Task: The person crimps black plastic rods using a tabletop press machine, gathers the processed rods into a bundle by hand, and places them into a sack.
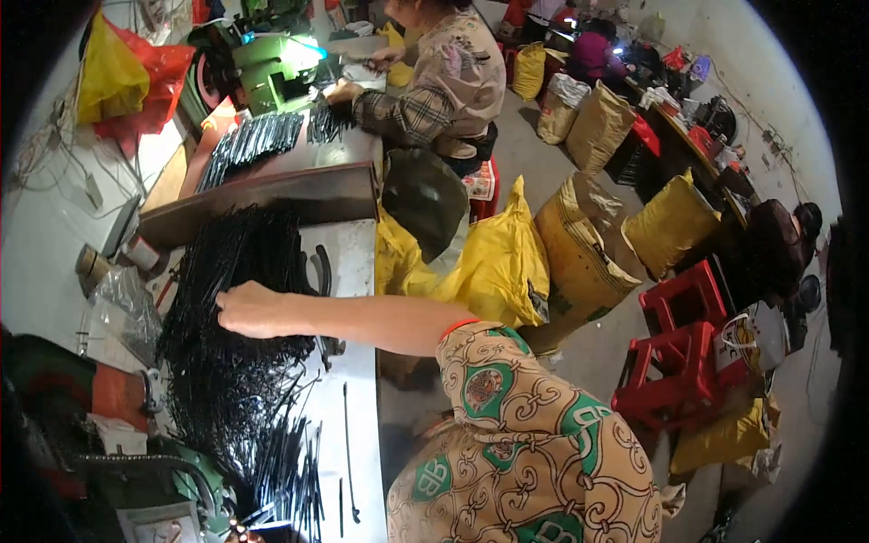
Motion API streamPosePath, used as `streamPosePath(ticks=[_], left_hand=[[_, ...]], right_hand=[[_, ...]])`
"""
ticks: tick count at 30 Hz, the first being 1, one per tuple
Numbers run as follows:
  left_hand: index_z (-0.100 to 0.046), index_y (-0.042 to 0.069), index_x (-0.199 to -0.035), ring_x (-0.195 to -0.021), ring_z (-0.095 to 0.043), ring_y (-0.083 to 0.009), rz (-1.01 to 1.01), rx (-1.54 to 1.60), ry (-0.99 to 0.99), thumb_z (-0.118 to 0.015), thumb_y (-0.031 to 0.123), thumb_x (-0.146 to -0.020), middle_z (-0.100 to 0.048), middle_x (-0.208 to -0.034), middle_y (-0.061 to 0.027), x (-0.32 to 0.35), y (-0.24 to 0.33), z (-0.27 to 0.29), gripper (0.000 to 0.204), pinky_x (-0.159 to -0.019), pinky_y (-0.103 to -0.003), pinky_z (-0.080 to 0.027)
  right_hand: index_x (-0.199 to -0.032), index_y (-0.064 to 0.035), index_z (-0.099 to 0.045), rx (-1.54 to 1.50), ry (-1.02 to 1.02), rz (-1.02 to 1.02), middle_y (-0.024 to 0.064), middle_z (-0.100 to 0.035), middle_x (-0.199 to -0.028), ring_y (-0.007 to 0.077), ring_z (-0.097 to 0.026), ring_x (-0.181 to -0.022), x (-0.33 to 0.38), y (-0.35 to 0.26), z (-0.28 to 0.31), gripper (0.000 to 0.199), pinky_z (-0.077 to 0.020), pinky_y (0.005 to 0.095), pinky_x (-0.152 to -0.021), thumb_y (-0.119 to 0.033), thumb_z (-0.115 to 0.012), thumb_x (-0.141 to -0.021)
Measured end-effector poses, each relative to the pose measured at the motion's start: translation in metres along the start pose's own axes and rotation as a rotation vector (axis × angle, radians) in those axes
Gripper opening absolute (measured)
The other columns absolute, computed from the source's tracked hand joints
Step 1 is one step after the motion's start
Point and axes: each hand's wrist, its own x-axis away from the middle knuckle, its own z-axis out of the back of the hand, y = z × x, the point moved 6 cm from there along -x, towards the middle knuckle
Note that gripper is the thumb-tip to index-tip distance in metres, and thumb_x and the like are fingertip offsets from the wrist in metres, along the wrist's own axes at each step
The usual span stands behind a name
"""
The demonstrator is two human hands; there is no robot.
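Observation:
My right hand [249,310] reaches across the bench onto a large tangled pile of thin black rods or strips [240,244]. Its fingers are curled and closed on some of the black strips, and the fingertips are partly lost among them. My left hand does not show. A looser bundle of the same black strips [290,475] lies at the lower end of the pile, under a bright light. One long thin black rod [348,443] lies apart on the pale bench top [362,362]. Beside the pile rests a dark curved tool, perhaps pliers [323,270].
A low divider [335,195] crosses the bench; beyond it a person [453,81] works at a green machine [272,68]. Another green machine [195,480] stands at lower left. Yellow sacks [502,258] and red stools [670,371] stand on the floor to the right.

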Motion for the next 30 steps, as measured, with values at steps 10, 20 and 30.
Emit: streamPosePath(ticks=[10, 20, 30], left_hand=[[-0.045, -0.005, -0.095, -0.06, -0.052, -0.0171, 0.149, 0.118, -0.184, -0.039, 0.016, -0.085, -0.054, -0.076, -0.0132, 0.004, -0.003, 0.016, 0.024, -0.05, -0.027, -0.045], [-0.044, -0.008, -0.099, -0.067, -0.054, -0.0218, 0.283, 0.251, -0.31, -0.035, 0.016, -0.085, -0.054, -0.083, -0.0176, 0.019, -0.005, 0.024, 0.028, -0.055, -0.031, -0.046], [-0.044, -0.008, -0.095, -0.073, -0.052, -0.0238, 0.436, 0.442, -0.445, -0.029, 0.017, -0.087, -0.052, -0.086, -0.0181, 0.025, -0.007, 0.02, 0.031, -0.059, -0.032, -0.043]], right_hand=[[-0.074, 0.0014, -0.044, -0.013, 0.26, 0.245, 0.0121, -0.049, -0.064, 0.0251, -0.053, -0.058, -0.003, -0.048, 0.039, 0.017, -0.0453, 0.0341, -0.045, -0.012, -0.053, -0.068], [-0.059, -0.0026, -0.045, 0.08, 0.515, 0.515, 0.0058, -0.046, -0.063, 0.0199, -0.049, -0.059, -0.004, -0.099, 0.074, 0.017, -0.0418, 0.0322, -0.05, -0.016, -0.054, -0.062], [-0.081, -0.0004, -0.046, -0.159, 0.193, 0.225, 0.009, -0.048, -0.046, 0.0248, -0.052, -0.041, -0.005, -0.099, 0.069, 0.019, -0.0367, 0.0359, -0.035, -0.019, -0.05, -0.076]])
